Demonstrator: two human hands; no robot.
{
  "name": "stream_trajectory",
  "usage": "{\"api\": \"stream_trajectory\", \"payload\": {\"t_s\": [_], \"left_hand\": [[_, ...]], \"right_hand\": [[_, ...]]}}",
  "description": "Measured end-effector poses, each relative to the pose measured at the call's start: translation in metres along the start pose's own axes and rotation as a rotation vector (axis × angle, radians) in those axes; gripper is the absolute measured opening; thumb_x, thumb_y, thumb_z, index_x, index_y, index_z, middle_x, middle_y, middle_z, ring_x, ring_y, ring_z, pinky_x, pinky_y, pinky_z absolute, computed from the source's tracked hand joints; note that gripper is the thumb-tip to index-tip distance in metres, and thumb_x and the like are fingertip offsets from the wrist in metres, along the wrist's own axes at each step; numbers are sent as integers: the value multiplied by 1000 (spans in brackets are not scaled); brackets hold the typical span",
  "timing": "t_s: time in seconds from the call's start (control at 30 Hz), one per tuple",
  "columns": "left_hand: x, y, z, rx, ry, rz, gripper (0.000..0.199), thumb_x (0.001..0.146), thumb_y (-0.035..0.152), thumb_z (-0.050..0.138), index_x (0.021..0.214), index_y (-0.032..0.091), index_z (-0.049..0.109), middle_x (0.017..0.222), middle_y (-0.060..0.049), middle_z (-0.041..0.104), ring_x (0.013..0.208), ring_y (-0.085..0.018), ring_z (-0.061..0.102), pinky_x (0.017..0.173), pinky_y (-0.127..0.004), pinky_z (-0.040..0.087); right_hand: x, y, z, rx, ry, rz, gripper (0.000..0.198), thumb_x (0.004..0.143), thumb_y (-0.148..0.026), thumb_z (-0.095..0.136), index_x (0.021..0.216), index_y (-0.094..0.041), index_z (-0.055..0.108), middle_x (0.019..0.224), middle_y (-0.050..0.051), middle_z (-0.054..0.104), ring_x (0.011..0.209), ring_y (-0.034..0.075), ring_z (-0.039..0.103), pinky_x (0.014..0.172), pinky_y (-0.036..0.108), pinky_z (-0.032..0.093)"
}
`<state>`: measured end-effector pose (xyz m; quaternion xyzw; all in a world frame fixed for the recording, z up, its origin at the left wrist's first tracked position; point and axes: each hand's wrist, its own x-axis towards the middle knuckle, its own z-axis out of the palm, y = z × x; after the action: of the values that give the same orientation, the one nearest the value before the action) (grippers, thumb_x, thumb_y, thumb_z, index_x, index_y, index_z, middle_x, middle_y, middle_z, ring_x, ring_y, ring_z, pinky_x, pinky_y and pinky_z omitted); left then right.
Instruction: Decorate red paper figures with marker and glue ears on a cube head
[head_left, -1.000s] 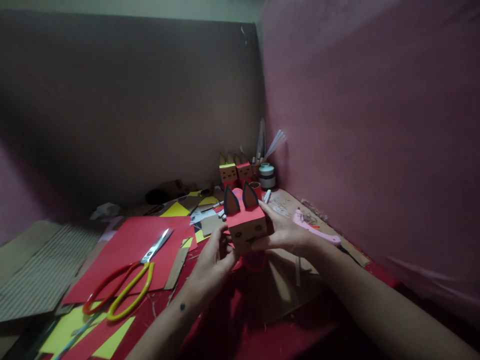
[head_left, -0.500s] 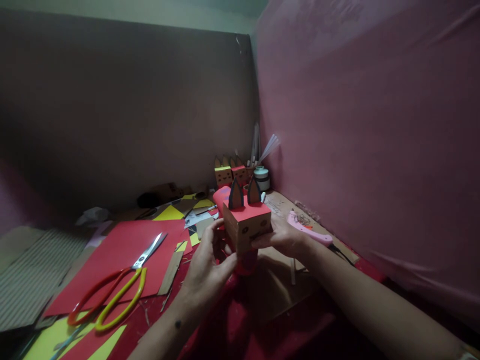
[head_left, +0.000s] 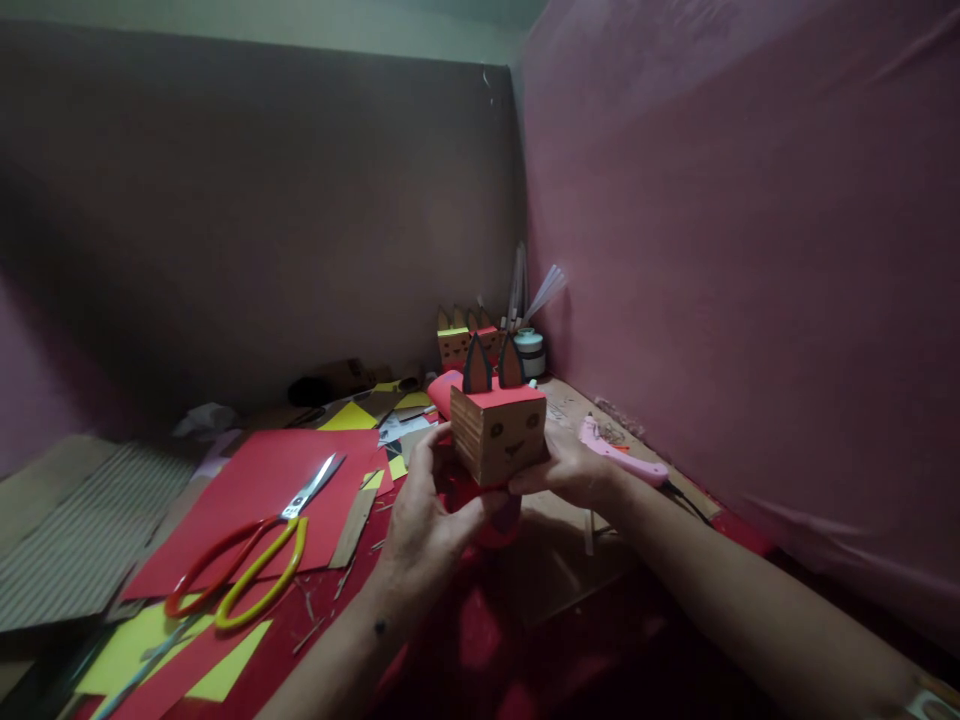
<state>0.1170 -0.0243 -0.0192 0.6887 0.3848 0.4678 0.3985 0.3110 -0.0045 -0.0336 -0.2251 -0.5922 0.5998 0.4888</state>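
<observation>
Between my two hands is a cardboard animal figure (head_left: 499,438), with a boxy head, a red top, two pointed dark-edged ears and a drawn face turned toward me. My left hand (head_left: 442,510) grips it from the left, thumb across the front below the head. From the right, my right hand (head_left: 566,468) holds the lower corner, its fingers partly hidden behind the head. Beneath the head, a red rounded part shows between the hands. Scissors (head_left: 262,545) with red and yellow handles lie on a red sheet (head_left: 247,480) to the left.
A pink glue gun (head_left: 622,455) lies at the right near the pink wall. Similar cardboard figures (head_left: 454,345), a lidded jar (head_left: 529,352) and glue sticks (head_left: 547,290) stand at the back. Corrugated cardboard (head_left: 67,540) and yellow paper scraps (head_left: 229,660) are at the left.
The figure's head has tilted back, so its face shows more fully. My left thumb has shifted right across the front below it. The whole view has moved slightly.
</observation>
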Motion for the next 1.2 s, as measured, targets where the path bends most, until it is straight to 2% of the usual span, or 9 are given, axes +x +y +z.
{"api": "stream_trajectory", "payload": {"t_s": [0.13,0.33,0.57,0.67,0.8,0.9,1.0,1.1,1.2], "left_hand": [[0,0,1,-46,26,28,71,69,37,82,128,20,47,116,-12,68,102,-27,65,90,-45,51],[0,-7,-3,39,48,97,68,70,34,83,128,21,49,111,-9,68,93,-25,64,82,-42,51],[3,-13,-5,121,68,109,66,72,31,82,129,23,50,107,-6,69,89,-22,64,81,-40,52],[3,-17,1,59,135,113,63,70,31,82,124,23,50,109,-7,68,94,-23,67,83,-39,54],[0,-27,12,64,261,111,61,72,36,81,121,22,48,112,-9,68,94,-24,69,81,-38,55],[-3,-35,16,113,275,133,53,77,37,77,118,21,47,106,-10,69,94,-25,70,82,-40,56],[-4,-39,17,157,263,173,50,82,33,73,122,21,47,112,-13,69,99,-27,70,87,-44,56],[-3,-39,15,190,240,223,51,79,26,73,125,21,51,117,-13,69,103,-28,69,90,-45,55],[0,-33,6,201,257,262,44,80,20,69,121,22,56,104,-7,70,91,-23,69,85,-40,56]], "right_hand": [[1,3,2,11,15,-37,76,54,-21,95,123,-20,64,114,8,75,113,32,70,102,51,55],[0,-2,6,28,17,-49,72,57,-19,94,124,-19,68,122,11,75,118,35,69,106,54,54],[1,1,10,66,104,-35,67,52,-16,93,113,-22,67,105,5,78,99,29,73,93,48,59],[-1,5,13,0,191,-58,62,57,-21,91,113,-24,64,109,6,75,103,29,71,93,47,58],[-5,12,22,-175,261,-173,63,66,-29,90,120,-26,58,112,6,71,110,29,66,98,47,53],[-5,17,32,-221,317,-198,69,63,-32,94,119,-27,55,102,4,70,102,28,65,94,47,54],[-3,19,38,-202,452,-182,77,58,-33,96,121,-28,52,104,3,69,100,28,66,91,46,57],[1,15,31,-268,546,-210,71,60,-36,95,117,-27,53,103,3,69,100,27,66,92,46,56],[6,6,11,-225,506,-249,63,64,-38,90,117,-27,56,109,6,70,108,28,64,98,46,52]]}}
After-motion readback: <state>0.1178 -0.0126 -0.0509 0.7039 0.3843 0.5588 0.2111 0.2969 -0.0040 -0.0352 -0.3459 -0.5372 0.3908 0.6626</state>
